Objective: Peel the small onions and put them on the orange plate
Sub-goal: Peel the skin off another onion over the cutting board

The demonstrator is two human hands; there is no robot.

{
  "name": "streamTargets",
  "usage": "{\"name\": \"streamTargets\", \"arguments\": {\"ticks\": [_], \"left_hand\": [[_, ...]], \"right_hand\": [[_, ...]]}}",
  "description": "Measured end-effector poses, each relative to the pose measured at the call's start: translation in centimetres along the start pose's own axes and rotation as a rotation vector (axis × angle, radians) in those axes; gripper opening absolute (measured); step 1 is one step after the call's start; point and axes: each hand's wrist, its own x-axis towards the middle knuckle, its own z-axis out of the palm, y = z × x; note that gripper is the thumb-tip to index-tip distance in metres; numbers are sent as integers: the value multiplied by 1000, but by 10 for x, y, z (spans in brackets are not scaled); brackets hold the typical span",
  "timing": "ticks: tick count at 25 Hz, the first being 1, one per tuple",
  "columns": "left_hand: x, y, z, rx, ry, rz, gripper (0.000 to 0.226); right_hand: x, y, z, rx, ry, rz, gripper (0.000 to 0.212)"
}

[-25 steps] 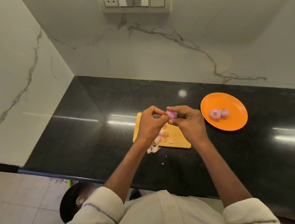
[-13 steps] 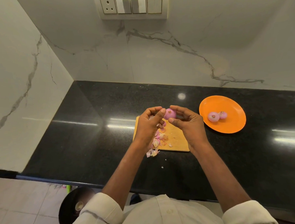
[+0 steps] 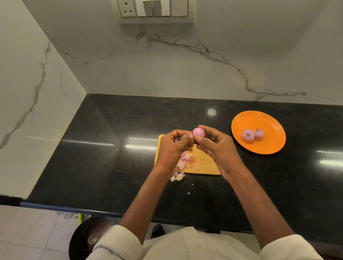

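Nearest, loose skins (image 3: 180,164) lay heaped on the wooden board (image 3: 205,165) and spilled onto the black counter (image 3: 108,152). Above the board, the right hand (image 3: 218,147) pinched a pink onion (image 3: 198,133), nearly bare, while the left hand (image 3: 172,147) closed on a strip of peel. Farther right, two peeled onions (image 3: 252,134) sat on the orange plate (image 3: 269,145); this third looked almost ready.

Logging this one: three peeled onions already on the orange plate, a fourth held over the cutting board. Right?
Not quite. The head view shows two peeled onions on the orange plate, not three. A third onion is held over the cutting board.
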Motion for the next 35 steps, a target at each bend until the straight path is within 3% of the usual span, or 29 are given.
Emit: {"name": "streamTargets", "arguments": {"ticks": [4,7,10,17,22,29,35], "left_hand": [[-1,0,4,-38,32,-14,9],[0,-2,3,-142,-4,-30,17],[-1,-5,2,-128,-31,-33,30],[2,-10,1,-126,9,-59,19],[7,-15,-1,-358,29,-186,19],[18,-61,-24,198,190,-131,27],[24,-89,-30,352,188,-46,36]], "right_hand": [[-4,0,5,103,64,51,37],[-7,-1,6,223,68,125,33],[-4,1,3,76,111,78,40],[-5,4,4,-69,139,-1,45],[0,10,4,263,110,154,26],[12,45,-7,95,272,327,24],[19,69,-10,-12,294,355,32]]}}
